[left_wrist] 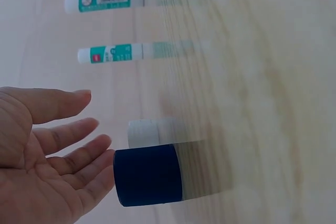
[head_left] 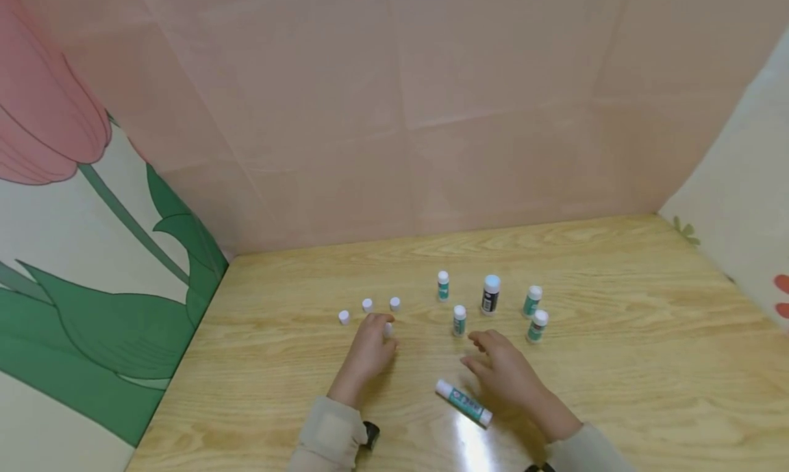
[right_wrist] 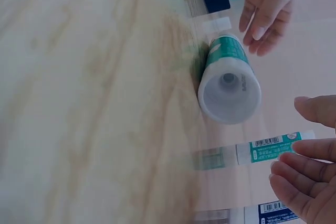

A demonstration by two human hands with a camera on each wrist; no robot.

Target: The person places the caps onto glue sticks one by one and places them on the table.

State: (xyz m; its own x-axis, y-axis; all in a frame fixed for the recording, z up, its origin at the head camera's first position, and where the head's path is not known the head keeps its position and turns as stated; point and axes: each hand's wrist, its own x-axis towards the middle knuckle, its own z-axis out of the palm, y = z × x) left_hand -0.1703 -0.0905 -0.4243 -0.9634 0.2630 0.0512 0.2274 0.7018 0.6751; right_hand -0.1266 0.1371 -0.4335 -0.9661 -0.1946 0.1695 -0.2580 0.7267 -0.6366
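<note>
My left hand is open around a small cap, thumb apart from the fingers. In the left wrist view a dark blue cap stands at the fingertips; whether they touch it I cannot tell. A white cap shows behind it. My right hand is open and holds nothing, its fingers spread and slightly bent. To its left lies a green-and-white glue stick, and just beyond its fingertips stands a small upright one.
Three more small caps stand beyond my left hand. Farther back are upright sticks: a small green one, a dark one and two green ones. A pink cloth hangs behind the wooden table.
</note>
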